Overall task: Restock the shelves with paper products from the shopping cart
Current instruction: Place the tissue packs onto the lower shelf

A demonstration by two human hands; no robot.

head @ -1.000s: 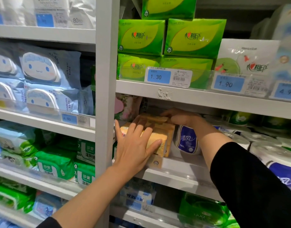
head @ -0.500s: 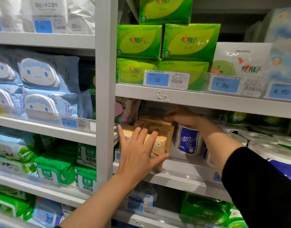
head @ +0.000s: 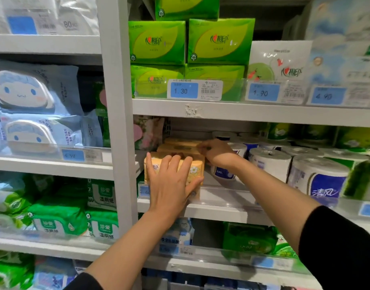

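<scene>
**Stock record: middle shelf, tissue bay**

White metal shelving, several tiers, split by a white upright [head: 115,122].

- Middle shelf [head: 221,210]: carries the yellow tissue packs [head: 194,170] at its left end, just right of the upright. They are stacked, the front pack at the shelf's front edge, more behind and above it.
- Left hand [head: 171,185]: fingers straight and spread wide, palm laid flat against the face of the front pack. Pressing, not gripping.
- Right hand [head: 215,151]: reaches over to the top of the rear packs, fingers bent down onto them. Whether it pinches a pack or only rests there cannot be told. Black sleeve [head: 343,248] on this arm.
- Toilet paper rolls [head: 269,162]: white with blue print, standing on the same shelf, just right of the yellow packs and running toward the right end.
- Shelf above: green tissue packs [head: 219,40] stacked in layers, a white pack [head: 278,61] to their right. Blue price tag [head: 184,91] reading 1.30 on the front edge, another [head: 263,93] reading 1.90.
- Left bay: pale blue wipe packs [head: 33,91] with a cartoon face on the upper tier, green wipe packs [head: 60,216] on the tier below.
</scene>
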